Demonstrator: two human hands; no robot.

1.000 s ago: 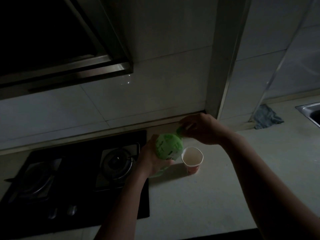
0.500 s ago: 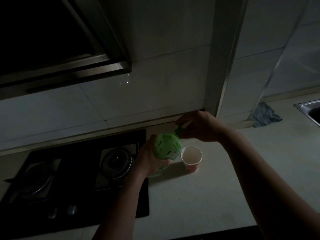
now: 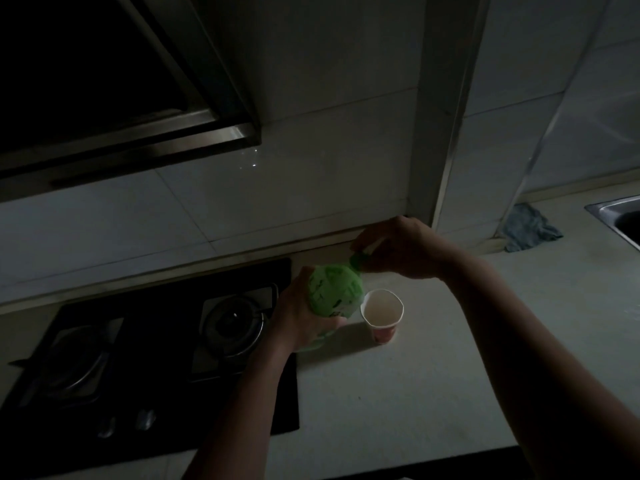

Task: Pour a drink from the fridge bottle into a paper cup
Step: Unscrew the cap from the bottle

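Clasps the green bottle (image 3: 334, 294) round its body in the left grip (image 3: 298, 317); pinches its cap (image 3: 358, 262), seemingly, in the right grip (image 3: 398, 251). With the paper cup (image 3: 382, 336) on the worktop (image 3: 450, 375) just below the right grip. Probably slick and hefty: best held mid-body; cup light, tippable.

No writing can be read in this dim light. The green label on the bottle (image 3: 334, 292) carries pale marks and a lighter patch near its lower edge, all too blurred to make out. The paper cup (image 3: 382, 317) has a red printed band low on its wall, equally illegible.
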